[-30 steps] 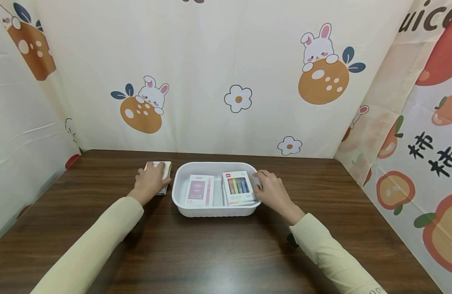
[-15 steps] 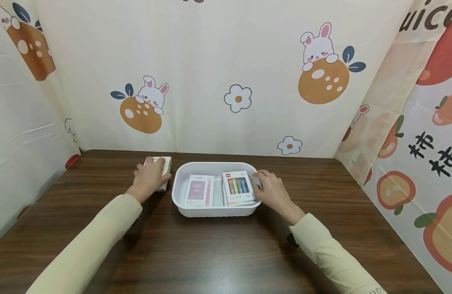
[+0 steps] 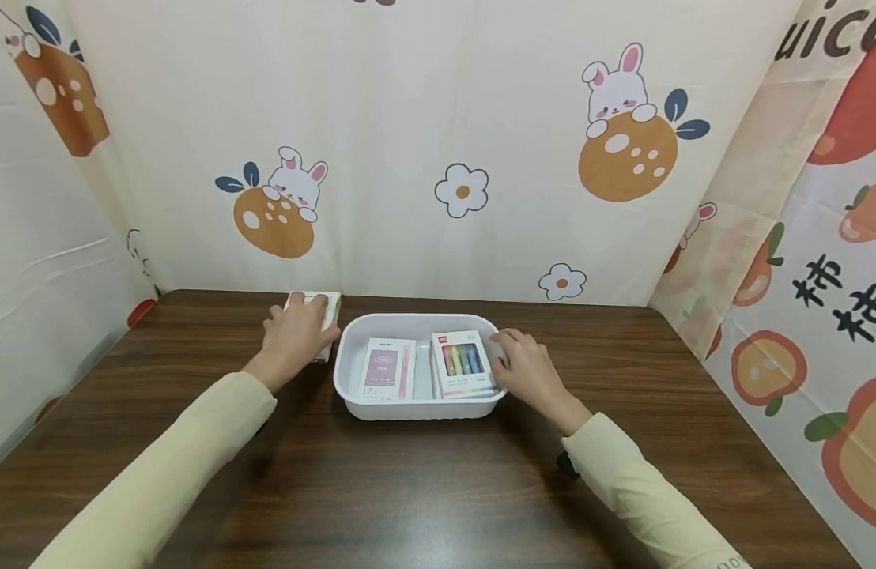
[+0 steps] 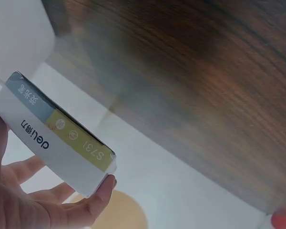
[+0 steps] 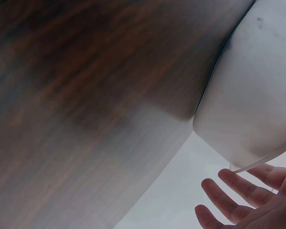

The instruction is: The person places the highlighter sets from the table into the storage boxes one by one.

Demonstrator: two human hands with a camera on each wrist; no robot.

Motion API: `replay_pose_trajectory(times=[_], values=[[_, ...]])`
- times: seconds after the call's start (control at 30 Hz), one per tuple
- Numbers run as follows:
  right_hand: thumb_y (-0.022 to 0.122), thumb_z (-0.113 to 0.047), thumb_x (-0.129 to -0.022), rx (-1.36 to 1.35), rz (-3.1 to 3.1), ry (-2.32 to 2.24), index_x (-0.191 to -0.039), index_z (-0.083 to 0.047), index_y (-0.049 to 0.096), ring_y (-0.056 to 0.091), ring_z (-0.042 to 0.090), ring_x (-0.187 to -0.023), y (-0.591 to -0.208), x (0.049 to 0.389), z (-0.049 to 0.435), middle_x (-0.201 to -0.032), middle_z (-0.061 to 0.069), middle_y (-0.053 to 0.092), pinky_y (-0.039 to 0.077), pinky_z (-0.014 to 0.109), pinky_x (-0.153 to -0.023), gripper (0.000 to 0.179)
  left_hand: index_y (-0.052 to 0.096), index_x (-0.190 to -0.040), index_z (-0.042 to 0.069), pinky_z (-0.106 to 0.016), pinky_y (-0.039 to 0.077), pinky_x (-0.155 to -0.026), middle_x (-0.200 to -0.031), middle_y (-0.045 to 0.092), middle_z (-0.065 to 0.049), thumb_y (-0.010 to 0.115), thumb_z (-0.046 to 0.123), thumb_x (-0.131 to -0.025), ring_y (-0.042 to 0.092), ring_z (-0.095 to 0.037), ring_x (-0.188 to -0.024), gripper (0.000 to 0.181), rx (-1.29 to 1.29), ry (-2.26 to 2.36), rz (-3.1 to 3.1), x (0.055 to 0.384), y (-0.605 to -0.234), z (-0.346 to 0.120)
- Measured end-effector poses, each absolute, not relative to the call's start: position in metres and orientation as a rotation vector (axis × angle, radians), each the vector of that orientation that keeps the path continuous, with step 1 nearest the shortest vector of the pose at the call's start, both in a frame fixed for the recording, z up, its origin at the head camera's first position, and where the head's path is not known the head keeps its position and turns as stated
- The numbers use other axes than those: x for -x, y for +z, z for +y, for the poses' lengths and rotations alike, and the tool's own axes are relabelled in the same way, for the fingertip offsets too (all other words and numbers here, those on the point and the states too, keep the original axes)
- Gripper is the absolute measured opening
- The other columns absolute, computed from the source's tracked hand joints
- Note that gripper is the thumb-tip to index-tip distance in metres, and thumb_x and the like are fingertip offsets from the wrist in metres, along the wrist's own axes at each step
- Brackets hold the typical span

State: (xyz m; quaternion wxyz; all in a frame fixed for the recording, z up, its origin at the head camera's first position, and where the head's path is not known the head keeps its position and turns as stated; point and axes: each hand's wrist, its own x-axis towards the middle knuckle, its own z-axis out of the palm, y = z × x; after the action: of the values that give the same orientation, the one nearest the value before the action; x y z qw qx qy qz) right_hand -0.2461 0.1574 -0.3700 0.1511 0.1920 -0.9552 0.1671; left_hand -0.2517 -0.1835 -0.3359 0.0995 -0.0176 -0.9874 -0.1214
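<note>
My left hand [image 3: 292, 340] grips a small white box of highlighters [image 4: 62, 138] just left of the basket. In the left wrist view the fingers and thumb hold it by its edges, its printed "deli" and "S731" side facing the camera. A white plastic basket [image 3: 417, 410] stands on the table. Inside lie a white-and-pink box [image 3: 383, 371] on the left and a white box with a picture of coloured sticks [image 3: 462, 363] on the right. At the basket's right rim rests my right hand [image 3: 532, 371], its fingers loosely extended in the right wrist view [image 5: 257, 195].
The dark wooden table [image 3: 424, 498] ends at a patterned curtain [image 3: 388, 158] right behind the basket. More printed cloth hangs along both sides.
My left hand has lifted the box of highlighters and brought it away from me and slightly right, closer to the basket. The right hand and the basket stay in place.
</note>
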Motion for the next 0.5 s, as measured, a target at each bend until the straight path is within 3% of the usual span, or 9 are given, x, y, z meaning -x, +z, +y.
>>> replay_pose_trajectory(times=[0.5], values=[[0.058, -0.011, -0.078, -0.545, -2.755, 0.483, -0.111, -0.001, 0.061, 0.059, 0.034, -0.097, -0.369, 0.245, 0.157, -0.115, 0.015, 0.06, 0.045, 0.052, -0.08, 0.035, 0.048, -0.124, 0.006, -0.065, 0.041, -0.074, -0.121, 0.044, -0.031, 0.055, 0.033, -0.085, 0.047, -0.053, -0.091, 0.048, 0.101, -0.345, -2.905, 0.246, -0.32, -0.165]])
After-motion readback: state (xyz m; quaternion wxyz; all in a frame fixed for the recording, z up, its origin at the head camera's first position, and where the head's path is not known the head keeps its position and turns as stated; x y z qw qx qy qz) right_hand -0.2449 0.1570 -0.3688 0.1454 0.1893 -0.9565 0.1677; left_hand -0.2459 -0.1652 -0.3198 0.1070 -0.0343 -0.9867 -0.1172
